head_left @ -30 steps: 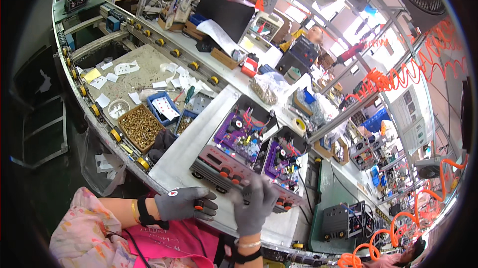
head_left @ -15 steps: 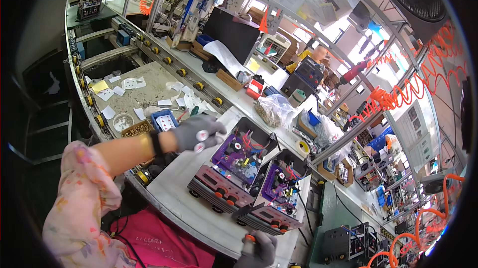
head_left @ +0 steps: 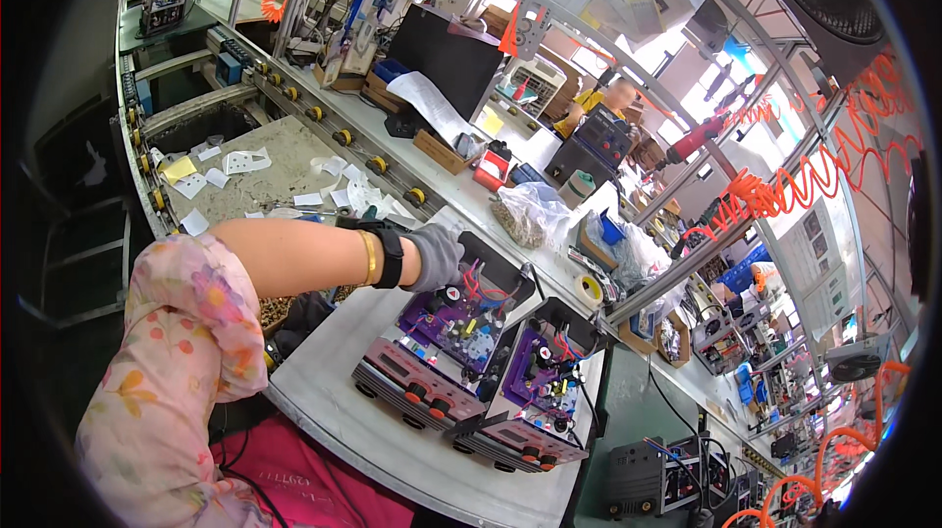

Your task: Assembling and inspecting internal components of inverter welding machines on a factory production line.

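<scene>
The left hand [head_left: 435, 255], in a grey knit glove, rests on the rear edge of the nearer open power unit [head_left: 444, 337]; whether it grips anything cannot be told. The right hand is out of view. Directly below the palm lie a purple circuit board [head_left: 453, 317] and loose red wires [head_left: 478, 285]; the glove could snag these wires. The white surface [head_left: 324, 400] is smooth.

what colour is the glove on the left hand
Grey, on the left hand over the open unit; head view.

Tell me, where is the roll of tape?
In the head view, the roll of tape lies right of centre on the bench, just beyond the right open unit.
</scene>
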Available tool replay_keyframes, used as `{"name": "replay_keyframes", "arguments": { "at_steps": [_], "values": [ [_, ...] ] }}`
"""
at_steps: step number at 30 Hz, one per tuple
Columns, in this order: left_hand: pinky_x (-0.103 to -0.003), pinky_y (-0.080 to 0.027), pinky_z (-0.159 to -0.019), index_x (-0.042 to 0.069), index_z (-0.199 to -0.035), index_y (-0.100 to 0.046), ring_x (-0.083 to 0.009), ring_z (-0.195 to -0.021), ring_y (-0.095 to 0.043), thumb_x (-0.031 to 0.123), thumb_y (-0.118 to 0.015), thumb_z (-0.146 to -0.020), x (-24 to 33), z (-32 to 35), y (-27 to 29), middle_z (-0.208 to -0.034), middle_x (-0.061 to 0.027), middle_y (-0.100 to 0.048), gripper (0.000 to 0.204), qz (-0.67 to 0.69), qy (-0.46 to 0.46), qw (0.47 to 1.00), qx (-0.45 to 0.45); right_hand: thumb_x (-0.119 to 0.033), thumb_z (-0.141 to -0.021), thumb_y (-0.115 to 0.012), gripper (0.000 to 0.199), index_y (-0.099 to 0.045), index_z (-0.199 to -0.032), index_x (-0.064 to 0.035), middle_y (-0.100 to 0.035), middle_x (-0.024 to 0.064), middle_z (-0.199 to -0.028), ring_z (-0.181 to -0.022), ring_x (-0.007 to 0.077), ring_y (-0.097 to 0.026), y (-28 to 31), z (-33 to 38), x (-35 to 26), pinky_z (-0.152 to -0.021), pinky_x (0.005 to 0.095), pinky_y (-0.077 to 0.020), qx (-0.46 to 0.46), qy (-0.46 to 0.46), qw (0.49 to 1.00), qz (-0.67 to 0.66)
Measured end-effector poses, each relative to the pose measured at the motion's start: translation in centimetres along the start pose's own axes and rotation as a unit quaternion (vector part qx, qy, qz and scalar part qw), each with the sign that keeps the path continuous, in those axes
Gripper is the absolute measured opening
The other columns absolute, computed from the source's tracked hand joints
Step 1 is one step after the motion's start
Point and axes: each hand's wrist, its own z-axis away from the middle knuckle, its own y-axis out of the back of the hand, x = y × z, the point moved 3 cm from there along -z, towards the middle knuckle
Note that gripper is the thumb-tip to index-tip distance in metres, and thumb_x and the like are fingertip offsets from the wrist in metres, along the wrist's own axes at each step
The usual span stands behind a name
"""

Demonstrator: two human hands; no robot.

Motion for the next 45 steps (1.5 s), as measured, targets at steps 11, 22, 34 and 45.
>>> {"name": "replay_keyframes", "arguments": {
  "at_steps": [11,22,34,45],
  "values": [
    [-0.04,-0.05,-0.073,0.021,-0.113,-0.063,-0.0295,-0.087,-0.062,0.015,-0.057,-0.085,-1.7,4.9,2.1,-0.089,-0.0115,-0.06,0.029,0.213,-0.069,0.963,0.151,0.009,-0.077,-0.056,0.033,-0.061,-0.109,0.0036,-0.059,0.0119,-0.106,-0.082,0.0203,-0.058,-1.1,0.1,-0.6,-0.074,0.0314,-0.0508,-0.024,-0.013,0.999,-0.027],
    [-0.021,-0.046,-0.063,0.003,-0.12,-0.057,-0.0049,-0.072,-0.053,0.015,-0.059,-0.092,7.3,16.1,-7.4,-0.084,0.0004,-0.059,0.03,0.76,0.188,0.565,0.26,0.008,-0.077,-0.056,0.035,-0.06,-0.112,0.0031,-0.059,0.0124,-0.109,-0.085,0.0213,-0.058,0.2,0.0,-0.3,-0.076,0.0323,-0.0505,-0.029,-0.042,0.998,-0.037],
    [-0.035,-0.049,-0.084,0.006,-0.118,-0.059,-0.0289,-0.095,-0.061,0.023,-0.055,-0.092,12.6,16.7,-10.0,-0.103,-0.0161,-0.062,0.031,0.623,0.262,0.664,0.32,0.008,-0.077,-0.056,0.038,-0.059,-0.115,0.0026,-0.058,0.013,-0.113,-0.088,0.0223,-0.058,3.3,1.0,-0.2,-0.078,0.0332,-0.0501,-0.083,-0.127,0.967,-0.204],
    [-0.044,-0.049,-0.077,0.006,-0.127,-0.043,-0.0393,-0.093,-0.062,0.035,-0.072,-0.081,12.9,13.6,-12.3,-0.104,-0.0206,-0.062,0.062,0.597,0.152,0.737,0.279,-0.024,-0.068,-0.081,0.116,0.0,-0.147,0.0014,-0.041,0.0239,-0.137,-0.121,0.0305,-0.047,-23.0,5.0,3.5,-0.094,0.0378,-0.0437,-0.333,-0.216,0.916,-0.052]
  ]
}}
